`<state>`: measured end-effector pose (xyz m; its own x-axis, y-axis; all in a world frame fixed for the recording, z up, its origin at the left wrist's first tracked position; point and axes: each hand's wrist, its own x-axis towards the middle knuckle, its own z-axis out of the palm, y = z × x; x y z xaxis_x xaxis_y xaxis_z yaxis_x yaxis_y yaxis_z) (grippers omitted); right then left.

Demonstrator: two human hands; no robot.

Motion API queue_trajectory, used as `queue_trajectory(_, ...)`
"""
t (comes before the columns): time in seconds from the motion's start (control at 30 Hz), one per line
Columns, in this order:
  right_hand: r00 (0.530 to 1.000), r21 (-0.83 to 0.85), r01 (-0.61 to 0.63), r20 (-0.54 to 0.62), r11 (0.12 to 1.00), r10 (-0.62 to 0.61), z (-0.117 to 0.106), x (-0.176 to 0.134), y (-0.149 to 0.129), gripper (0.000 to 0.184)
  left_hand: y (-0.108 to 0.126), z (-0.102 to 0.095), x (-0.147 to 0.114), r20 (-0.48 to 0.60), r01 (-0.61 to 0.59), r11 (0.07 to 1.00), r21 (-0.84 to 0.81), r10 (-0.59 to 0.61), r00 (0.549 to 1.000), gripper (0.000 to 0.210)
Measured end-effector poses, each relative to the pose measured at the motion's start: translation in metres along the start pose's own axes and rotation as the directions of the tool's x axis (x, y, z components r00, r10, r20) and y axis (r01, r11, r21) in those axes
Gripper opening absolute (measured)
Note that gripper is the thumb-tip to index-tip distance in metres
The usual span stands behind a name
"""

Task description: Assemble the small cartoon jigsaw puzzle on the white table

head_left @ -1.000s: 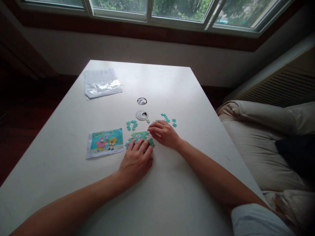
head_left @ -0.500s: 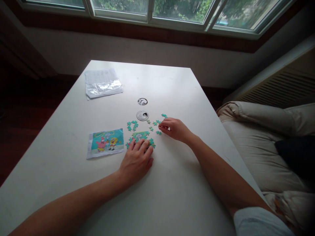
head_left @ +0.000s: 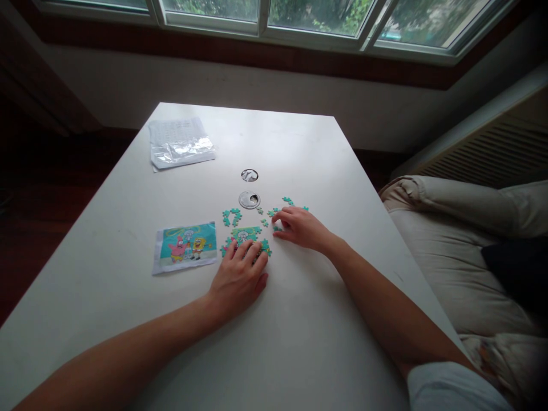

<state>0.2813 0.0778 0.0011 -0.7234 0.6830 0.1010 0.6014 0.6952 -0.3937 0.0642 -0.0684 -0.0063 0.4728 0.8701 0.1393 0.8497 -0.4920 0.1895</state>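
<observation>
My left hand (head_left: 240,277) lies with its fingers spread over the lower part of a partly joined jigsaw puzzle (head_left: 246,233), hiding some of it. My right hand (head_left: 305,229) rests on the table just right of the puzzle, thumb and index finger apart. A teal puzzle piece (head_left: 277,228) shows between those fingertips, and I see no firm grip on it. More loose pieces (head_left: 264,222) lie near the right fingers, and one more (head_left: 288,201) lies farther back. To the puzzle's upper left is a cluster of teal pieces (head_left: 226,217).
A cartoon reference picture (head_left: 188,246) lies left of the puzzle on the white table (head_left: 291,331). Beyond the puzzle are a round metal cover (head_left: 249,200) and a round hole (head_left: 249,175). Papers in clear plastic (head_left: 183,142) lie at the back left. A beige sofa (head_left: 428,245) stands at the right.
My right thumb and index finger have parted and moved slightly left, around a loose piece. Another teal piece now shows behind the right hand. My left hand stays on the puzzle.
</observation>
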Motion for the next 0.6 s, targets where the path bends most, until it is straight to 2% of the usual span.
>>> queue_trajectory(0.23, 0.996, 0.082, -0.013, -0.087, 0.997, 0.020, 0.012, 0.002, 0.014, 0.007, 0.001, -0.001, -0.001, -0.003, -0.005, 1.000, 0.005, 0.005, 1.000, 0.030)
queue_trajectory(0.43, 0.979, 0.034, -0.018, -0.201, 0.999, 0.025, 0.022, 0.005, 0.021, 0.004, 0.001, 0.000, -0.001, -0.006, -0.002, 1.000, 0.000, 0.002, 1.000, 0.030)
queue_trajectory(0.6, 0.970, -0.013, -0.042, -0.242, 0.999, 0.037, 0.026, 0.005, 0.018, 0.005, 0.001, 0.000, -0.001, -0.020, -0.004, 1.000, -0.002, 0.004, 1.000, 0.031)
